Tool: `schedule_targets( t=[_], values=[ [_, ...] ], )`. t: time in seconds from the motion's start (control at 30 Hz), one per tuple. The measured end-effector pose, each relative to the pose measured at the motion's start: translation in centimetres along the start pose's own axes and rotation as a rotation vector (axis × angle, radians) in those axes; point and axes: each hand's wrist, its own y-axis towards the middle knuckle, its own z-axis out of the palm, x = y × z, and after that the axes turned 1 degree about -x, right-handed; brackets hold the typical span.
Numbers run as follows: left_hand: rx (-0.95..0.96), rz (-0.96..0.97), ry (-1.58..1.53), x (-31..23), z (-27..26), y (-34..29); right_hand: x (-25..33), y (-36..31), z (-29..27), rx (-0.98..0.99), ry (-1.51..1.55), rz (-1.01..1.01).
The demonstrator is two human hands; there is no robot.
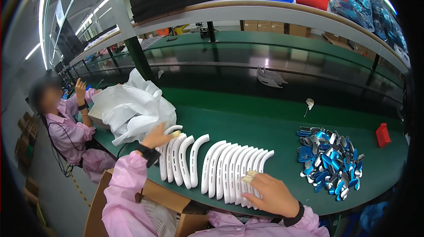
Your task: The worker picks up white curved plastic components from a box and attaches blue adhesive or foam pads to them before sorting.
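Observation:
Two groups of curved white plastic strips with slots lie side by side on the green table. At the left group (pixel 183 162), my left hand (pixel 157 137) reaches over the far ends, its fingers stretched out and the covered fingertips at the strips' tips. No firm grip shows there. My right hand (pixel 278 196) is over the near right part of the right group (pixel 221 170), thumb and fingers apart, its covered fingertips touching the strips. Part of that group is hidden beneath this hand.
Translucent white foam wrap (pixel 137 108) is heaped at the left. A pile of blue and silver pieces (pixel 329 162) lies right, near a red plastic bin (pixel 383 135). An open cardboard box (pixel 95 206) stands below the table edge. A co-worker in pink (pixel 66 126) sits left.

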Motion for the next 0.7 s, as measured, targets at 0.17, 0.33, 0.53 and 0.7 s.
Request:
schedule_targets(
  t=[0.17, 0.33, 0.53, 0.7],
  values=[
    [0.249, -0.003, -0.559, 9.9, 2.5, -5.1, -2.0, -3.0, 0.5, -0.300, -0.041, 0.287],
    [0.358, -0.236, -0.642, 0.1, 1.8, -12.0, -3.4, -4.3, 2.7, -0.074, 0.219, 0.432],
    [0.252, 0.225, -0.686, -2.6, 6.3, -10.0, -4.1, -2.6, 5.3, -0.177, 0.034, 0.359],
    [-0.408, 0.305, -0.275, -4.6, 4.5, -8.9, -8.2, -5.2, 0.4, -0.287, 0.072, 0.202]
  ],
)
